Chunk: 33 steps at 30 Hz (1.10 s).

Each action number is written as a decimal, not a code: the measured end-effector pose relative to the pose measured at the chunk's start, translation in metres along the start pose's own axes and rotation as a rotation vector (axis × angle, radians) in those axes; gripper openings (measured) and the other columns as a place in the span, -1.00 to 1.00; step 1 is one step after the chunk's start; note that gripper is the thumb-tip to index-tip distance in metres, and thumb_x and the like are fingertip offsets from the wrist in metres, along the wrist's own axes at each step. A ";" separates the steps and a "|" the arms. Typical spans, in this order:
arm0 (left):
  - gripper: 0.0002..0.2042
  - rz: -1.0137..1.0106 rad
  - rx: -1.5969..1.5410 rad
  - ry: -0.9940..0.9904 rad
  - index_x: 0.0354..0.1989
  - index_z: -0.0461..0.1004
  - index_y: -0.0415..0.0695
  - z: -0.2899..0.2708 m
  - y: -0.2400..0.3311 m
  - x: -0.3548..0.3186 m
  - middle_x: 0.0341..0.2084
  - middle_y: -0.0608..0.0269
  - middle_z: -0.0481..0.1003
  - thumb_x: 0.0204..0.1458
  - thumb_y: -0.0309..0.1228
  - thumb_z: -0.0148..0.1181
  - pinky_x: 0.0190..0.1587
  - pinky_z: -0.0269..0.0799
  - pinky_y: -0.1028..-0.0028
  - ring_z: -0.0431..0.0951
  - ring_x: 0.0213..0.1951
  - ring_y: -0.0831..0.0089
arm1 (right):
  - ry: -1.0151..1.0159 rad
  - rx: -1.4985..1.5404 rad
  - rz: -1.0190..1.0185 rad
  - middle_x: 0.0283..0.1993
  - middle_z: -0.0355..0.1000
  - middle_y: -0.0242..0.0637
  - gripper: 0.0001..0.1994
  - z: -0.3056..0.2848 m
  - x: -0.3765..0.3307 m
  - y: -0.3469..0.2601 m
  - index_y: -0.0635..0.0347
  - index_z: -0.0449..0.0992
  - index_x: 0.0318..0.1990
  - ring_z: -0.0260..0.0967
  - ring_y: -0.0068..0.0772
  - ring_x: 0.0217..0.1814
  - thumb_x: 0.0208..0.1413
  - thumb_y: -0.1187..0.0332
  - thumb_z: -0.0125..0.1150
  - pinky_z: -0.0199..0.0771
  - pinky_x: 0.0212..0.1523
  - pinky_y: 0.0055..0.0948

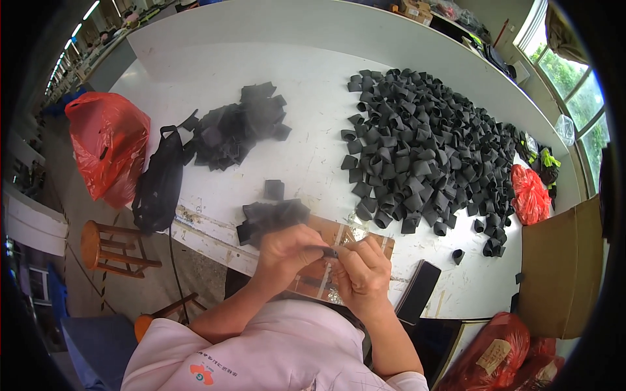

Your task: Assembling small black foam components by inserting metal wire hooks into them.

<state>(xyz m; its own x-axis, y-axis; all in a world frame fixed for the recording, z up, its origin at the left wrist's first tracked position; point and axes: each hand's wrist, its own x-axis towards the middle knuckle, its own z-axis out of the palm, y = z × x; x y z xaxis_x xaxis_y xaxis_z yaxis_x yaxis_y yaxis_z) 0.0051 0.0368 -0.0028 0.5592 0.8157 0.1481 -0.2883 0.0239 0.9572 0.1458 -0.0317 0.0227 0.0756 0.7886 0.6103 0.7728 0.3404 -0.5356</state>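
Both hands meet over a small dark piece [328, 252], held near the middle of the tabletop's near edge. The left hand [285, 255] pinches its left end between thumb and fingers; the right hand [363, 272] closes on the other end with its fingertips, the remaining fingers curled in. How the piece is folded between them is too small to tell.

Under the hands, a brown cardboard sheet [310, 281] crossed with strips of tape lies at the tabletop's near edge. Just beyond the left hand, a small pile of flat dark pieces [274, 215] sits by the sheet's left side, with a single square piece [274, 189] past it. To the right of the sheet, a black phone [418, 292] lies aslant at the near edge.

Farther out, a larger pile of flat black pieces [238, 127] lies toward the left edge of the white tabletop [313, 150]. A black bag [160, 182] and a red plastic bag [107, 150] stand at that left edge. A broad heap of curled dark loops [424, 143] covers much of the right half, reaching toward the far edge; a smaller red bag [529, 194] sits near the right edge. Beside the near right corner stands a cardboard box [561, 267].
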 end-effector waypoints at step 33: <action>-0.89 -0.123 -0.085 0.046 -0.30 0.44 -0.25 0.011 0.018 -0.002 -0.36 0.16 0.45 0.01 -0.58 0.01 -0.34 0.47 0.56 0.52 -0.37 0.47 | 0.002 0.041 0.073 -0.50 0.30 -0.30 -0.78 -0.005 -0.003 -0.010 0.25 0.43 -0.35 0.21 -0.32 -0.54 -0.26 0.54 0.24 0.22 -0.60 -0.44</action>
<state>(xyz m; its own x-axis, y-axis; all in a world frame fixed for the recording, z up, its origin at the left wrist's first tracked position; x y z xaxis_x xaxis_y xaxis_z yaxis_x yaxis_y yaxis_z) 0.0070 0.0290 0.0165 0.5586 0.8293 0.0171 -0.2852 0.1727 0.9428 0.1412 -0.0396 0.0291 0.1318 0.8112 0.5697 0.7388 0.3028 -0.6021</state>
